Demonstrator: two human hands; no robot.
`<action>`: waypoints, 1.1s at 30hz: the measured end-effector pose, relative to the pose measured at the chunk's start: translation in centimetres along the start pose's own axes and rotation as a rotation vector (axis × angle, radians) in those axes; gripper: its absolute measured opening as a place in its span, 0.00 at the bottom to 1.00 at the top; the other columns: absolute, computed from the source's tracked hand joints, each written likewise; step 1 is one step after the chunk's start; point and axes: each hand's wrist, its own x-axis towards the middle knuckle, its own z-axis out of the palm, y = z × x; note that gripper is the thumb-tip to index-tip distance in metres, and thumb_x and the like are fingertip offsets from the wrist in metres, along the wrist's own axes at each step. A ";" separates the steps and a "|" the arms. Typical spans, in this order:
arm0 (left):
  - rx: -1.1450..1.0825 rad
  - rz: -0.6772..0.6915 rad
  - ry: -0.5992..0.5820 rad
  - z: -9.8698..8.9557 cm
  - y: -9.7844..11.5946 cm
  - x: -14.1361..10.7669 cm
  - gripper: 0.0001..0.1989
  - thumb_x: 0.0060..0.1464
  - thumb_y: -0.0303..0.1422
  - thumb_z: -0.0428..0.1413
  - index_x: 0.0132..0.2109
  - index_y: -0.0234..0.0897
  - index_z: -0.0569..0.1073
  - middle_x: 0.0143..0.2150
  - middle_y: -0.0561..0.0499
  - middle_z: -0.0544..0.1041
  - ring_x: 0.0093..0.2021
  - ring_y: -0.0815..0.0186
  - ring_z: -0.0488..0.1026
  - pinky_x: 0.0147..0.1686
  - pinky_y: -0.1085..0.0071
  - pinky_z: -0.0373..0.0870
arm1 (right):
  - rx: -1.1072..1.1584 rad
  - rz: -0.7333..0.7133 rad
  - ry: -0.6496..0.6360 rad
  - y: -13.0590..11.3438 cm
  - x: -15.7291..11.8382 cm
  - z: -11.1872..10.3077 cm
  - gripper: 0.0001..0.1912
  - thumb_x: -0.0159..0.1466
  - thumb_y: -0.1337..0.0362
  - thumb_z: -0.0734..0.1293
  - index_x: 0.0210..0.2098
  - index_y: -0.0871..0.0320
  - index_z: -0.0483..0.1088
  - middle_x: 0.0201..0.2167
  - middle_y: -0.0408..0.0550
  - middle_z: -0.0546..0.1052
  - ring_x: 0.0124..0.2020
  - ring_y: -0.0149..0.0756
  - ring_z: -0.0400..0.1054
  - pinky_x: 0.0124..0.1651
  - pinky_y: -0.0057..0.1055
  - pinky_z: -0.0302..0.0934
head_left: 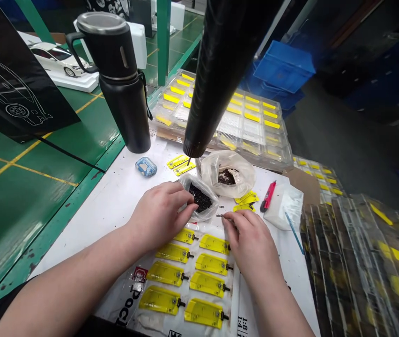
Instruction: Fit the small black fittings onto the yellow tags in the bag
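My left hand (162, 208) is at the left rim of a small clear bag (201, 199) of tiny black parts, its thumb and fingers drawn together; what they hold, if anything, is hidden. My right hand (252, 238) is pinched beside a tiny dark piece (219, 216) on the white surface; whatever lies between its fingertips is too small to name. Below and between the hands, two columns of yellow translucent pieces (206, 284) with black tips lie on a plastic sheet. Behind the small bag stands a larger open bag (245, 180) of dark bits.
A black tool (217, 75) hangs over the table. A black flask (125, 93), a blue case (146, 167) and a red cutter (268, 196) stand or lie around. Clear trays (248, 126) with yellow pieces are behind, more trays (354, 248) at right.
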 end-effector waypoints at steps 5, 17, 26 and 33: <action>0.008 0.004 -0.008 -0.1 0.2 -0.1 0.07 0.71 0.36 0.63 0.45 0.41 0.86 0.40 0.48 0.83 0.40 0.61 0.80 0.40 0.63 0.77 | -0.047 -0.018 -0.009 0.3 -0.2 -0.1 0.10 0.80 0.60 0.65 0.45 0.54 0.78 0.42 0.51 0.79 0.45 0.48 0.73 0.50 0.47 0.68; -0.083 0.202 -0.027 0.1 1.2 -0.6 0.08 0.72 0.38 0.63 0.49 0.39 0.84 0.44 0.48 0.84 0.43 0.61 0.82 0.43 0.64 0.79 | 0.674 0.253 -0.164 -2.5 -0.9 -3.3 0.12 0.79 0.51 0.68 0.47 0.51 0.78 0.46 0.49 0.81 0.47 0.44 0.76 0.49 0.36 0.72; -0.163 0.439 -0.142 0.0 1.9 -0.8 0.11 0.76 0.39 0.60 0.51 0.40 0.84 0.46 0.47 0.86 0.43 0.64 0.81 0.44 0.66 0.79 | 1.245 0.466 -0.442 -4.4 -2.3 -4.3 0.19 0.75 0.44 0.73 0.44 0.54 0.77 0.34 0.44 0.75 0.34 0.35 0.66 0.35 0.30 0.66; -0.158 0.416 -0.140 0.1 2.0 -0.7 0.11 0.75 0.39 0.61 0.47 0.40 0.85 0.44 0.48 0.87 0.42 0.64 0.81 0.44 0.67 0.78 | 1.024 0.346 -0.261 -4.5 -2.1 -4.7 0.16 0.77 0.47 0.72 0.50 0.52 0.80 0.43 0.48 0.82 0.43 0.39 0.77 0.44 0.32 0.75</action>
